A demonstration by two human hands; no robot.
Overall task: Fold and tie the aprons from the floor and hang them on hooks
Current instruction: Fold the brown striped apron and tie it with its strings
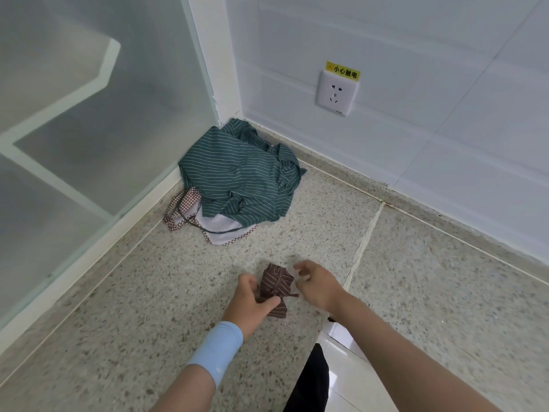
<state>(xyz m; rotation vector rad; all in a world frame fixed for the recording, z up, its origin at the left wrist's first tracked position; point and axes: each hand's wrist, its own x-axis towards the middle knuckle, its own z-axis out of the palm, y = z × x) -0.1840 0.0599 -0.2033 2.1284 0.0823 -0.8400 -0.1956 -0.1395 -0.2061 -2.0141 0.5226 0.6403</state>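
Observation:
A small brown striped apron bundle (276, 285), folded tight with its strap wound round it, lies on the speckled floor in front of me. My left hand (252, 301) grips its left and lower side, thumb across the fabric. My right hand (315, 282) hovers just right of the bundle with fingers loosely curled, holding nothing. In the corner a crumpled green striped apron (237, 176) lies on top of a red-checked white apron (219, 226).
A frosted glass partition (89, 114) with a white frame runs along the left. A white tiled wall (416, 129) with a power socket (337, 92) closes the right. A white tile (344, 367) and dark clothing (312, 382) show at the bottom.

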